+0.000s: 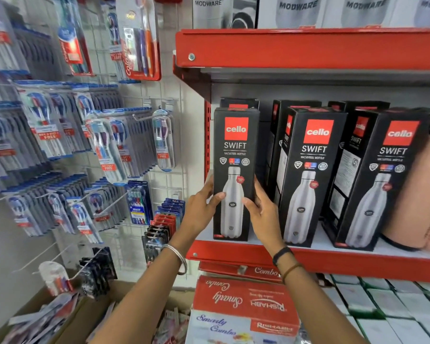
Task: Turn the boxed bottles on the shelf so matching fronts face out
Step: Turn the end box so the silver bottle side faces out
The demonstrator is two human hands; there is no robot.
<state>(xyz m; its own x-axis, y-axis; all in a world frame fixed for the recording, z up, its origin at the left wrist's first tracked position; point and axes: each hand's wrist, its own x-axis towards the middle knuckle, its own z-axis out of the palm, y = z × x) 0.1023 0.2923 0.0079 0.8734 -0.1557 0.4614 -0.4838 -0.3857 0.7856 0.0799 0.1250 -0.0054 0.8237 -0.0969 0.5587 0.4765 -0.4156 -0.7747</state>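
Observation:
Three black boxed bottles with a red logo and a steel bottle picture stand in a front row on the red shelf (308, 260). The leftmost box (235, 150) shows its front squarely and sits upright at the shelf's left end. My left hand (202, 207) grips its left side and my right hand (261, 209) grips its right side, thumbs on the front. The middle box (310, 175) and the right box (385, 180) also show their fronts, turned slightly so a side panel shows. More black boxes stand behind them, mostly hidden.
A peach-coloured flask (415, 199) stands at the shelf's right end. Toothbrush packs (104, 145) hang on a wire grid to the left. A red shelf (308, 49) above carries white boxes. Below are red-and-white combo boxes (243, 306) and an open carton (60, 316).

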